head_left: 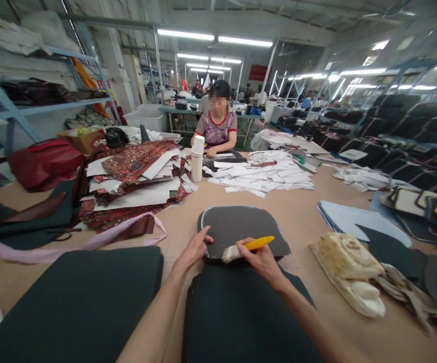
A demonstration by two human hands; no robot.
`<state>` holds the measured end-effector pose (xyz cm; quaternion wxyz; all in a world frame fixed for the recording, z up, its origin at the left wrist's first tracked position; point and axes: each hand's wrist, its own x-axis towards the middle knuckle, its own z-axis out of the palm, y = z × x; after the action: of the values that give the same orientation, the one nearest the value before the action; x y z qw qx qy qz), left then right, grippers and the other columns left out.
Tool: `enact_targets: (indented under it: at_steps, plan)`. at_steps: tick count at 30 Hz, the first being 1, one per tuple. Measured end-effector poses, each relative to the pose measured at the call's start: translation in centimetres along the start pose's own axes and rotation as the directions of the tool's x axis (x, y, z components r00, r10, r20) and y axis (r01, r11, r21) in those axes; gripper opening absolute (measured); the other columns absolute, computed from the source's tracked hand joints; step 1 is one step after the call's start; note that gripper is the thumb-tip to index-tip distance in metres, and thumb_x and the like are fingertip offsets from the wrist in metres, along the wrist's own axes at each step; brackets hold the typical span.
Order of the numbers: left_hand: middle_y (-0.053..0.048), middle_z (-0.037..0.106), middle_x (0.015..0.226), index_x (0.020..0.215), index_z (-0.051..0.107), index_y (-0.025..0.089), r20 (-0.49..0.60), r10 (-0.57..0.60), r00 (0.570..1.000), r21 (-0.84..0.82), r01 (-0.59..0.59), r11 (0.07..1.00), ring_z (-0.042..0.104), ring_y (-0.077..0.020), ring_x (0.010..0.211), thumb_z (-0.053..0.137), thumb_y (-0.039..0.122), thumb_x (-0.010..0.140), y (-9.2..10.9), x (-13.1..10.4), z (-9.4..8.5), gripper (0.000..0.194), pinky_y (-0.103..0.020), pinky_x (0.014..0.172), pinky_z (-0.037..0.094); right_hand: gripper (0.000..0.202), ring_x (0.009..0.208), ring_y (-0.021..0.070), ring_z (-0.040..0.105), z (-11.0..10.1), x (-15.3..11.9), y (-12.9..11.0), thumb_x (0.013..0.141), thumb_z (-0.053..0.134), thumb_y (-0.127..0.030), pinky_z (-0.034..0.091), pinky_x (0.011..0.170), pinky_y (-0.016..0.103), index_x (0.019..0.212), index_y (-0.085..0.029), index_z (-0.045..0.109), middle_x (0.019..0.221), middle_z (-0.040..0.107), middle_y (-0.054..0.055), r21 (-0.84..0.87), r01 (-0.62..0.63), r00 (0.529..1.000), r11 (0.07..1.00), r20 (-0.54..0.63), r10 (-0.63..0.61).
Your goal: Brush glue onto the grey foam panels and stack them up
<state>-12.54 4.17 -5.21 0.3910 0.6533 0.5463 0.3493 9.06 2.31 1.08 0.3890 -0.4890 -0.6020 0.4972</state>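
In my right hand (258,257) is a brush with a yellow handle (261,243). Its pale bristles (231,253) rest at the near left edge of a dark grey panel (244,227) with rounded corners, whose rim looks whitish. My left hand (197,245) lies at that panel's left side, index finger stretched onto its surface, the other fingers partly curled, nothing visible in it. Below the panel, nearer to me, is a stack of dark green pieces (244,312). A second dark green stack (78,297) sits to the left of my left forearm.
A crusted, yellowish container (349,257) stands on the right over cloth. Patterned red and white sheets (135,181) are piled at left, beside stacked paper cups (197,166). White strips (263,171) spread before a co-worker (218,126) across the table. A pink strip (120,229) trails at left.
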Motion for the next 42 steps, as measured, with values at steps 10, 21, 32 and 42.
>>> enact_targets:
  at_steps: [10, 21, 32, 42]
  plan:
    - [-0.006, 0.065, 0.096, 0.13, 0.04, 0.01, 0.02, -0.001, 1.0, 0.071, 0.0, 0.997, 0.058, -0.0162, 0.092, 0.034, 0.006, 0.072, 0.4, -0.1, 0.0, 0.058, -0.034, 0.091, 0.043, 0.037, 0.035, 0.0079, 0.037, 2.9, 1.1, 1.3, 0.069, 0.056, -0.054, 0.03, 0.037, 0.022, 0.068, -0.017, 0.056, 0.044, 0.044, -0.005, -0.008, -0.158, 0.984, 0.987, -0.082, 0.157]
    - [-0.007, 0.064, 0.102, 0.13, 0.04, 0.013, 0.053, -0.028, 0.998, 0.25, 0.014, 0.968, 0.057, -0.0155, 0.096, 0.032, -0.001, 0.062, 1.6, -0.2, -0.3, 0.07, -0.034, 0.092, 0.043, 0.041, 0.034, 0.0131, 0.044, -15.6, -1.8, 4.2, 0.061, 0.057, -0.052, 0.034, 0.042, 0.026, 0.036, -0.02, 0.049, 0.033, 0.047, 0.001, -0.3, -0.369, 0.845, 0.88, -0.502, 0.184]
    - [-0.014, 0.053, 0.119, 0.126, 0.045, 0.018, 0.133, 0.017, 0.991, 0.522, -0.085, 0.848, 0.045, -0.035, 0.111, 0.06, 0.012, 0.065, 8.7, -0.1, 7.5, 0.063, -0.052, 0.09, 0.037, 0.039, 0.037, 0.0125, 0.046, -16.6, -1.7, 4.6, 0.065, 0.056, -0.052, 0.037, 0.043, 0.025, 0.043, -0.02, 0.05, 0.037, 0.048, -0.001, -0.291, -0.262, 0.862, 0.92, -0.499, 0.088]
    - [-0.007, 0.057, 0.109, 0.119, 0.048, 0.02, 0.212, 0.088, 0.973, 0.476, -0.182, 0.861, 0.052, -0.0219, 0.101, 0.054, 0.008, 0.07, 6.6, 1.2, 5.8, 0.052, -0.036, 0.091, 0.04, 0.044, 0.051, 0.0113, 0.05, -22.6, -5.8, 4.2, 0.065, 0.066, -0.049, 0.042, 0.049, 0.023, 0.089, -0.012, 0.066, 0.06, 0.058, 0.0, -0.036, -0.134, 0.793, 0.99, -0.603, 0.085]
